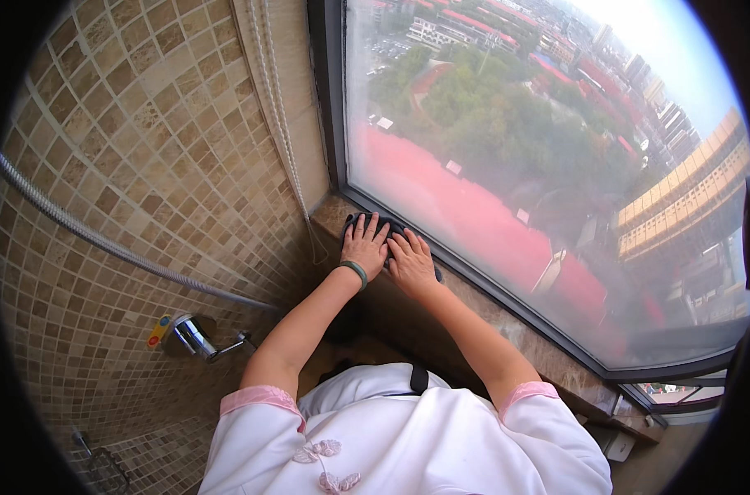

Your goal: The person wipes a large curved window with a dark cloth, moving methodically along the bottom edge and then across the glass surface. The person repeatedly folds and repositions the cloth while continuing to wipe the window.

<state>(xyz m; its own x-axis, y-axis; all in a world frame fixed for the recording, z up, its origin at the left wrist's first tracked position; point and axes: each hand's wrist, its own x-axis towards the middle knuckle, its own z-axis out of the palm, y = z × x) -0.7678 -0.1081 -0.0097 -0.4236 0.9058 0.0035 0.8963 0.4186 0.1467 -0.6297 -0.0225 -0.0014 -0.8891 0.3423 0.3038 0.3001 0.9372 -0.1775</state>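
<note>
A dark cloth [397, 226] lies bunched on the stone window sill [511, 315], close to the corner where the sill meets the tiled wall. My left hand [365, 245], with a green bangle at the wrist, rests palm down on the cloth, fingers spread. Beside it my right hand [410, 260] presses flat on the cloth's right part, its fingers also apart. The two hands nearly touch at the thumbs. Part of the cloth is hidden under them. Just beyond runs the dark frame of a large window [474, 154] with hazy glass.
Beaded blind chains [282, 124] hang down the wall to the sill's left end. On the mosaic-tiled wall [133, 124] are a metal shower hose [102, 238] and a chrome mixer tap [192, 336]. Small objects sit at the sill's far right end, near a lower window.
</note>
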